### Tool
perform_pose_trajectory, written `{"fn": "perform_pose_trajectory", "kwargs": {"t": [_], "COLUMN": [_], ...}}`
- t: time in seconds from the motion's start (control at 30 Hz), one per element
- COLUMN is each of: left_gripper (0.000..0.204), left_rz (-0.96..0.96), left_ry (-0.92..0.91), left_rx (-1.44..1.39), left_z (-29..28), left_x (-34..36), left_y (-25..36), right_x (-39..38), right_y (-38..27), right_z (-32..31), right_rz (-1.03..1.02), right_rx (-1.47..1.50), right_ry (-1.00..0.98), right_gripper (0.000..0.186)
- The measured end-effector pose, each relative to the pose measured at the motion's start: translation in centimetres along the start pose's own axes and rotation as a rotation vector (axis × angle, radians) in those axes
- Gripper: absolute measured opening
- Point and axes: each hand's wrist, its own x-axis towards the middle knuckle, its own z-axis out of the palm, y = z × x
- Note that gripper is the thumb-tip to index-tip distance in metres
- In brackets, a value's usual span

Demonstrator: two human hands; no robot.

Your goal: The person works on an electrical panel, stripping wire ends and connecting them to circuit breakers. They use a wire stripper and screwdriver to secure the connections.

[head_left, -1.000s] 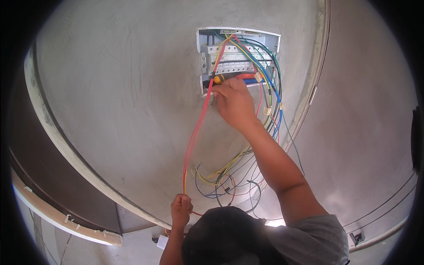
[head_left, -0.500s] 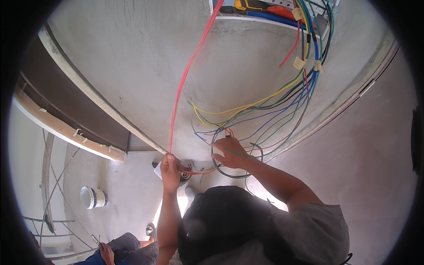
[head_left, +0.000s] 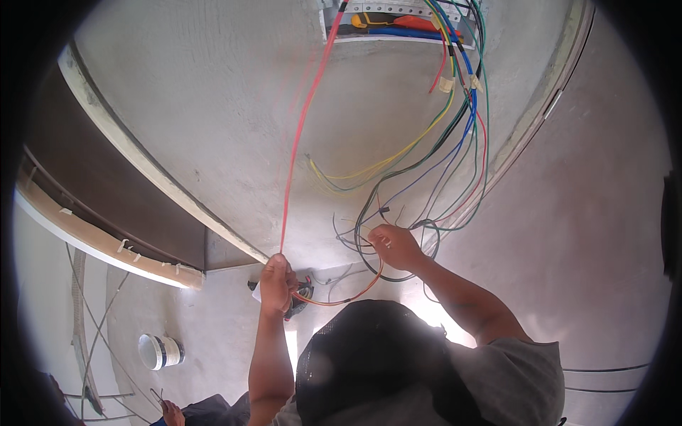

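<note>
My left hand [head_left: 275, 282] is closed around a bundle of red wires [head_left: 302, 131], which runs taut from the panel box [head_left: 398, 37] above. Out of the same fist an orange-red length of wire [head_left: 348, 299] sags in a loop to my right hand [head_left: 396, 247]. The right fingers are pinched on the upper part of this loop. Around them hang black wires [head_left: 362, 213] in a loose coil, with thin loose ends and a small black piece of tape [head_left: 384, 209] just above. Yellow wires [head_left: 376, 172] and blue wires [head_left: 470, 106] hang farther up.
Tools with orange and blue handles [head_left: 408, 32] lie in the panel box. Masking tape [head_left: 446, 84] tags the wires. A white bucket [head_left: 160, 352] stands on the floor. Behind my left hand is a dark container [head_left: 302, 295]. At lower left another person's hand [head_left: 172, 413] shows.
The view has shifted, so the panel box sits farther left. My right hand has curled its fingers and drawn the orange-red wire into a wider loop. My left hand keeps its hold on the red wires.
</note>
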Motion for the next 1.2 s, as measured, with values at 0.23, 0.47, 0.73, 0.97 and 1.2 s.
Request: {"fn": "perform_pose_trajectory", "kwargs": {"t": [0.23,0.47,0.73,0.97,1.2], "left_gripper": [0.045,0.047,0.041,0.039,0.039], "left_rz": [0.069,0.160,0.159,0.267,0.324], "left_ry": [-0.161,-0.059,-0.079,-0.166,-0.141], "left_rx": [0.039,0.094,0.301,0.217,0.158], "left_z": [-0.9,-6.9,-9.3,-8.5,-7.1], "left_x": [-6.7,-13.1,-15.6,-12.2,-16.1], "left_y": [-2.0,13.0,24.1,18.0,18.6], "right_x": [2.1,-4.7,-17.0,-14.9,-19.6], "right_y": [-2.9,2.3,6.1,-7.1,-18.5], "right_z": [11.2,10.4,-0.8,-1.9,-15.2], "right_rz": [-0.522,-0.138,0.397,0.227,0.260], "right_rx": [-0.577,-0.517,-1.098,-0.001,0.031], "right_ry": [0.070,-0.090,-0.192,-0.209,0.511], "right_gripper": [0.046,0.050,0.059,0.038,0.019]}}
